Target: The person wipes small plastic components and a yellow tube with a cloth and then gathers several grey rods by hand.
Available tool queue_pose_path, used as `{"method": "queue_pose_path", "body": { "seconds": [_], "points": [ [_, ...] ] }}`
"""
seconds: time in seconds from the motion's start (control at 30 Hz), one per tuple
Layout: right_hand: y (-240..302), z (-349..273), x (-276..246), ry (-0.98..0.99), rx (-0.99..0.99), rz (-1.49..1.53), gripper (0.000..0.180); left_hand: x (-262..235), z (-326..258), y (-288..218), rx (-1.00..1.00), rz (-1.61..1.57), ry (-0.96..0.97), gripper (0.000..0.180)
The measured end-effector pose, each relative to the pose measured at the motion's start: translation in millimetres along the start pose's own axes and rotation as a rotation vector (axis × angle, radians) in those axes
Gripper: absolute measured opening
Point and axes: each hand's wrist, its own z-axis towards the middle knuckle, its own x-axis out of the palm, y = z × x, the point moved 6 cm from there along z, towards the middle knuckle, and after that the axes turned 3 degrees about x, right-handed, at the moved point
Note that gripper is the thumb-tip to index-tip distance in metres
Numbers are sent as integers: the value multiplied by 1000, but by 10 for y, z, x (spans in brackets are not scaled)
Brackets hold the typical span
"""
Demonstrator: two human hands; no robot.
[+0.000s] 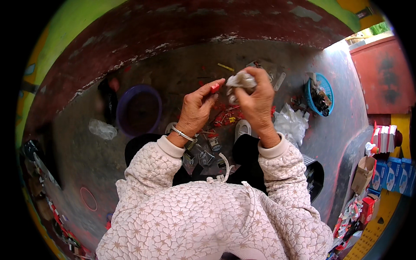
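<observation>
Two hands are up in front of you, both raised above the concrete floor [182, 73]. Your left hand [195, 108] pinches one small red piece [215, 88] between thumb and forefinger, grip closed on it. Your right hand [255, 102] is closed around one crumpled white wad [241, 80], which looks like cloth or paper; which, you cannot tell. The red piece sits just beside the wad, nearly touching it. One silver bangle [182, 133] rings your left wrist.

Floor below the hands: a scatter of small red bits [225, 116], too many and too small to count, with a few grey metal parts [206, 157] nearer your knees. One white shoe toe [242, 128] shows under the right wrist.

Left of the hands: one purple basin [138, 110], one dark bottle-like thing [108, 99] just beside it, one crumpled clear bag [102, 129] near its lower edge.

Right of the hands: one white plastic bag [292, 123], one blue basket [320, 93] holding dark scraps, well apart from the basin. One yellow stick [225, 67] lies farther up the floor. One thin red ring [88, 199] lies at lower left.
</observation>
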Motion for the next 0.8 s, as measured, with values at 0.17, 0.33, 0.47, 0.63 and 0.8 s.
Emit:
{"method": "queue_pose_path", "body": {
  "seconds": [0.17,0.33,0.47,0.63,0.8],
  "points": [
    [115,8,-19,-11,20,202,31,18,-46,-132,381,463,-22,29],
    [266,-20,155,203,-139,-76,29,74,-96,-70,338,600,41,26],
    [-29,84,-29,64,-49,-202,27,58,-71,-105,357,506,-25,26],
    [147,92,-40,116,-101,36,28,57,-56,-46,306,497,-5,25],
    [39,59,74,184,-122,-209,26,-13,-45,149,-89,59,0,23]
  ]
}}
